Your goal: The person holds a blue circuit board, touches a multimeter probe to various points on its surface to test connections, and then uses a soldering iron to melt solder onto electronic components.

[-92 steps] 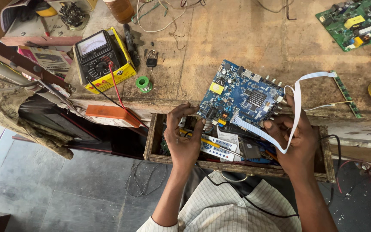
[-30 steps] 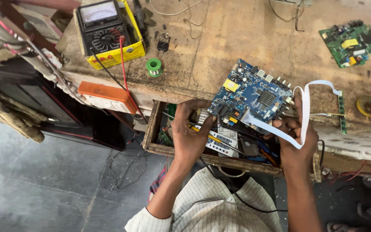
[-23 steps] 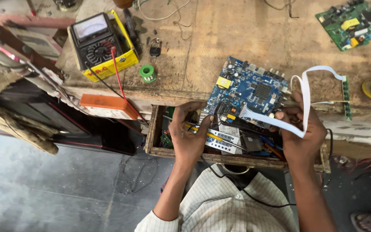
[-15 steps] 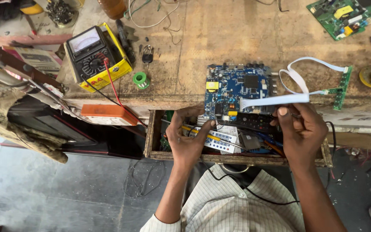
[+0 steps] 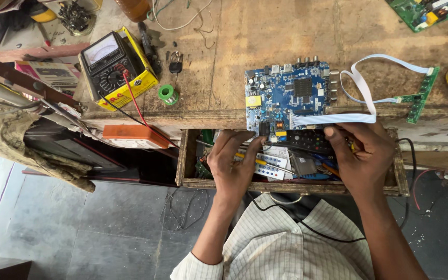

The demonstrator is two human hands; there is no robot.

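while the blue rectangular printed circuit board (image 5: 288, 101) rests flat at the near edge of the worn wooden table (image 5: 265, 36), its lower edge overhangs the open wooden drawer (image 5: 187, 155), so both hands can reach it from below. the left hand (image 5: 232, 166) is loosely curled, fingertips touching the board's near-left corner beside a small black component; it appears to steady rather than grip. the right hand (image 5: 364, 155) is closed around a black ribbed plastic remote-like casing (image 5: 309, 139), its forefinger pressing the flat white ribbon cable (image 5: 359, 96) where that meets the board; whether a thin tool is also pinched there cannot be told. the ribbon loops, smooth and pliant, to a narrow green strip board (image 5: 420, 96) lying at the table edge. the blue board is matte, studded with a black finned heat sink, silver sockets and a yellow part. to the left stand a yellow-cased analogue meter (image 5: 115, 67) with red and black leads, a green solder spool (image 5: 167, 94) and an orange rectangular box (image 5: 133, 136). the drawer holds mixed plastic parts and wires.
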